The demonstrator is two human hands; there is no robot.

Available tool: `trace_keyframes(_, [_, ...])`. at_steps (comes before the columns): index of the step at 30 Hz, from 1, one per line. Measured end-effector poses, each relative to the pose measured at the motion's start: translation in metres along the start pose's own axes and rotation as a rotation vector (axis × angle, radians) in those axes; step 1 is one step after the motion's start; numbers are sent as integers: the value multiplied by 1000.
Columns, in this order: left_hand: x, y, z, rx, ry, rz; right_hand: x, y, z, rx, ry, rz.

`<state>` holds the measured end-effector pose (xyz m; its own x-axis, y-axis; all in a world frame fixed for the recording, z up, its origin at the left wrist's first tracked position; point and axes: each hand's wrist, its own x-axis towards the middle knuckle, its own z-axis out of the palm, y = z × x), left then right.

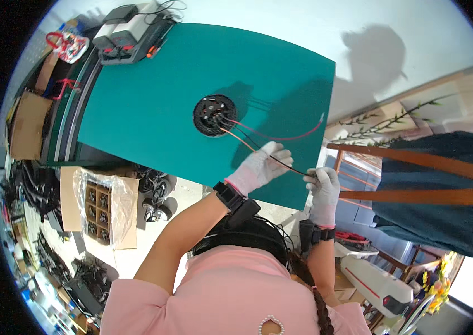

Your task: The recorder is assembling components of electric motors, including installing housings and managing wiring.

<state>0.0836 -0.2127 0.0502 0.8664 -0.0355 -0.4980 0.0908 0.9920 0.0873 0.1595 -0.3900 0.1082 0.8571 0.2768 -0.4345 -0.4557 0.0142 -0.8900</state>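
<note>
A round black motor-like part (212, 118) with a slotted face rests on the green tabletop (153, 95). From it run a pink-red wire (287, 138), an orange wire (239, 137) and a black wire (247, 140). My right hand (324, 187), in a white glove, pinches the far ends of the orange and black wires at the table's near right edge. Along the same wires lies my gloved left hand (261, 166), its fingers bent around them. The pink-red wire lies loose, curving toward the right edge.
A grey and black machine (130, 33) with cables stands at the table's far left corner. Left of the table, an open cardboard box (99, 209) holds divided compartments of parts. A wooden rack (415, 195) draped with dark cloth stands close to the right.
</note>
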Motion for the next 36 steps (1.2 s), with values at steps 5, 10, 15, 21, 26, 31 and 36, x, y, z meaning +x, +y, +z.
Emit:
trace_keyframes(5, [-5,51,-30,-17,108,421,16,26,-11,-1,-47,101])
trace_keyframes(10, [1,66,-39,97,304,475,25,49,-25,17,-124,178])
trace_keyframes(15, [5,68,-44,177,256,535,40,66,-29,40,-75,174])
trace_keyframes(21, [5,75,-46,92,164,435,47,48,10,-365,-23,-159])
trace_keyframes(26, [3,73,-48,180,188,440,58,25,89,-708,-346,-443])
trace_keyframes(31, [-7,79,-52,366,181,451,76,42,152,-1046,-615,-600])
trace_keyframes(36, [-17,90,-55,345,311,442,78,48,157,-1030,-670,-301])
